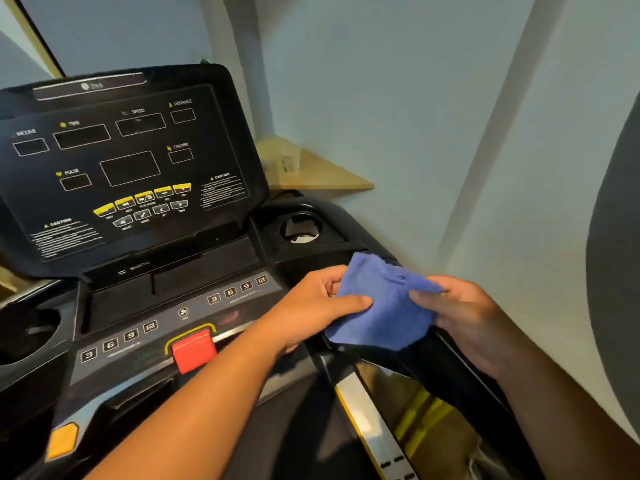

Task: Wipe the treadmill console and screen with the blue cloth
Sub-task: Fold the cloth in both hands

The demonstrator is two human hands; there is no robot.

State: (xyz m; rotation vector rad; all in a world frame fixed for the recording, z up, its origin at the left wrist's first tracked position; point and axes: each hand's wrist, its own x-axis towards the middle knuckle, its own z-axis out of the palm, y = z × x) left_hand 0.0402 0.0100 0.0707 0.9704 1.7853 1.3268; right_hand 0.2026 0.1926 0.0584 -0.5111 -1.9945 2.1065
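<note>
The blue cloth (384, 306) is folded and held between both hands over the right end of the treadmill console (180, 299). My left hand (318, 303) pinches its left edge with thumb on top. My right hand (474, 317) grips its right edge. The black screen panel (121, 161), dark and unlit, tilts up at the left with labels for time, speed, distance and pulse. Below it runs the button strip with a red safety key (192, 351).
A round cup holder (300, 228) sits right of the screen, another (24, 337) at the far left. A wooden corner shelf (322, 174) with a small clear cup stands behind. The pale wall runs close along the right. The right handrail (467, 375) extends under my right hand.
</note>
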